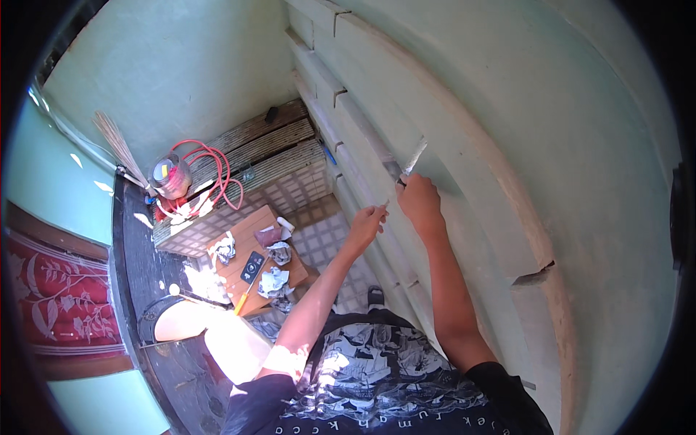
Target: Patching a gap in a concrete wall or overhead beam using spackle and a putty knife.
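My right hand (420, 201) is closed around the grip of what looks like a putty knife (416, 155). Its pale, whitish-smeared blade points up along the pale green wall (449, 123), close to a ledge (359, 127). Lower and to the left, my left hand (367, 228) has thumb and fingers pinched together near the wall. A small pale bit shows at those fingertips, too small to name.
A brown box (245, 225) carries crumpled paper (274, 283), a phone (251, 267) and a yellow-handled tool (243, 299). Behind it, a slatted bench (254, 156) holds a red hose (221, 170) and a clear bucket (170, 176). A stick broom (119, 145) leans in the corner.
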Demonstrator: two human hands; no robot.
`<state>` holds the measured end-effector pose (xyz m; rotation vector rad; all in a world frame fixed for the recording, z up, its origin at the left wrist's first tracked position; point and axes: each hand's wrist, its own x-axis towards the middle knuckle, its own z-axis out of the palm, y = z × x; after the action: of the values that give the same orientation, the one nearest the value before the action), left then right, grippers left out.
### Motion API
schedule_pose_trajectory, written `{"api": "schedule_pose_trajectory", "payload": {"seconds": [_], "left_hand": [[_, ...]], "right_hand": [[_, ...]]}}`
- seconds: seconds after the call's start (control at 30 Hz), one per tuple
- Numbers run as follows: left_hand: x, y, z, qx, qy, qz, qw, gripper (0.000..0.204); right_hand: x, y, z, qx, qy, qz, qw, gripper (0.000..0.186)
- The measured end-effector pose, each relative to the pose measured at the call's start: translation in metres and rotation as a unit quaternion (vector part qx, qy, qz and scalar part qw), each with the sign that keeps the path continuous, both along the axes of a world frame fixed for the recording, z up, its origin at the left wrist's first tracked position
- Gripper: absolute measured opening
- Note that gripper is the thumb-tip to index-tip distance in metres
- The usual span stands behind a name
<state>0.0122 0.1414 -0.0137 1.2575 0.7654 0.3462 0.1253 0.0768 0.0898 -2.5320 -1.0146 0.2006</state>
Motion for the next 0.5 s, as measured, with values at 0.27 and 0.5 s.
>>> {"api": "schedule_pose_trajectory", "payload": {"seconds": [0.27, 0.5], "left_hand": [[0.0, 0.014, -0.001, -0.001, -0.006, -0.012, 1.0, 0.032], [-0.006, 0.008, -0.019, 0.002, -0.01, 0.019, 1.0, 0.031]], "right_hand": [[0.002, 0.017, -0.005, 0.0, -0.021, 0.02, 1.0, 0.019], [-0.007, 0.002, 0.01, -0.087, -0.034, 0.032, 0.995, 0.021]]}}
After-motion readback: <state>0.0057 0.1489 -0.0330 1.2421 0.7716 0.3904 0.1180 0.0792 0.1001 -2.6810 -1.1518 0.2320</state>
